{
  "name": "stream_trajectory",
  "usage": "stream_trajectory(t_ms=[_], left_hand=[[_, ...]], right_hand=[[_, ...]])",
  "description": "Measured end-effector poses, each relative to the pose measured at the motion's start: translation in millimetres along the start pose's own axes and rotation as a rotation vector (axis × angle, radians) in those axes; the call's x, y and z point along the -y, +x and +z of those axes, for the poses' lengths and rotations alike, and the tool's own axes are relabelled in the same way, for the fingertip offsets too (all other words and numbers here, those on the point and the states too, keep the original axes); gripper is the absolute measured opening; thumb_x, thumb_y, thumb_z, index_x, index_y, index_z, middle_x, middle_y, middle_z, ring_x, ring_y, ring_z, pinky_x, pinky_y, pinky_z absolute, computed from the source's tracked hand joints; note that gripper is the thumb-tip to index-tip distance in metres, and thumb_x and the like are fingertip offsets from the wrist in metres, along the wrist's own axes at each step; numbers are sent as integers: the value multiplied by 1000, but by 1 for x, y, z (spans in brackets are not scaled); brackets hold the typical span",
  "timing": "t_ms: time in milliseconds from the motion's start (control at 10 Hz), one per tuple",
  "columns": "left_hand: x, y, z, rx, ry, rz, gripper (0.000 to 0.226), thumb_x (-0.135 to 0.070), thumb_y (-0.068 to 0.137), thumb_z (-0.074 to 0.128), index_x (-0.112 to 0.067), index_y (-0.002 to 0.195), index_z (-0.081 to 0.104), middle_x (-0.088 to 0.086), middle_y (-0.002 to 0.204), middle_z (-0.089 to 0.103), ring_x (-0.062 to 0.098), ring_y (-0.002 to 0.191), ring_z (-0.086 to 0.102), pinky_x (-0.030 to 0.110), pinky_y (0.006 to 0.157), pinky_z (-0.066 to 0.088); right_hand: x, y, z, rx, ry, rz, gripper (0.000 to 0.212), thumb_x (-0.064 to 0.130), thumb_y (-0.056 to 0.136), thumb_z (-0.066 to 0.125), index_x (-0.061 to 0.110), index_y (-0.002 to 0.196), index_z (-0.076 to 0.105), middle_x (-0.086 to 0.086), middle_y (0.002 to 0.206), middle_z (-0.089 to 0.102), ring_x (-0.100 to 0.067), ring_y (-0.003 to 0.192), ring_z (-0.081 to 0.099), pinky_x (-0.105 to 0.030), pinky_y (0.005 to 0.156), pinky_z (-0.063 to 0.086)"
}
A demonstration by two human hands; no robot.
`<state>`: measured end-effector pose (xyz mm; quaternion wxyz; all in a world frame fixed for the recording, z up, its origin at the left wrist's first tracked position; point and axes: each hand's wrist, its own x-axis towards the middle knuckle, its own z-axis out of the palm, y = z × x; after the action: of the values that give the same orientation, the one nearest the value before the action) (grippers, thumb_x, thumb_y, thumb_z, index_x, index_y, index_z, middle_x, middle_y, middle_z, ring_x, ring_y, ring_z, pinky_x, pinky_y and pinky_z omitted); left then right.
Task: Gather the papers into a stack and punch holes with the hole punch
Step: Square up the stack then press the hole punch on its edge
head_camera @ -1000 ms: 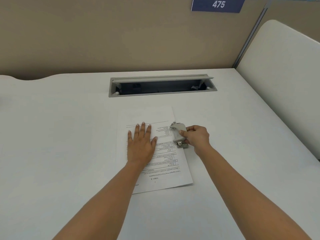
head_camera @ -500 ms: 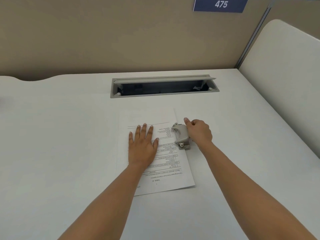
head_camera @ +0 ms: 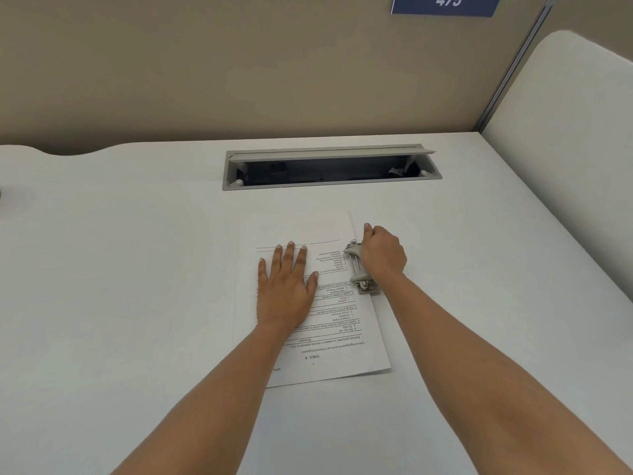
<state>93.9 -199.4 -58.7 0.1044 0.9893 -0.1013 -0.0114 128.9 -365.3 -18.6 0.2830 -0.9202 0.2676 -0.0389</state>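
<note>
Desk (head_camera: 137, 269): left hand (head_camera: 286, 291) flat on papers (head_camera: 342, 337); right hand (head_camera: 382, 252) grips hole punch (head_camera: 356, 265).

I am looking at an office cubicle. A white desk (head_camera: 102, 269) has a grey cable hatch (head_camera: 329, 184) set into it, lid propped open. Behind the hatch rises a beige partition wall (head_camera: 205, 63); above and right of the hatch, a blue sign (head_camera: 445, 3) reads 475. Right of the hatch stands a white side panel (head_camera: 565, 132). Just in front of the hatch lie printed papers (head_camera: 342, 351) and a hole punch (head_camera: 356, 265).
</note>
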Motion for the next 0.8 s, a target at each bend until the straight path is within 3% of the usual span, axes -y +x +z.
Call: stream_trajectory(t_ms=[800], left_hand=[[0,1,0,-1,-14,-1,57,-46,97,17,-25,149,5,-2,158,2,17,146,-3,43,117,-5]], right_hand=[[3,5,4,49,-73,28,44,30,99,27,4,108,60,-15,112,63,-35,103,57,-32,75,34]])
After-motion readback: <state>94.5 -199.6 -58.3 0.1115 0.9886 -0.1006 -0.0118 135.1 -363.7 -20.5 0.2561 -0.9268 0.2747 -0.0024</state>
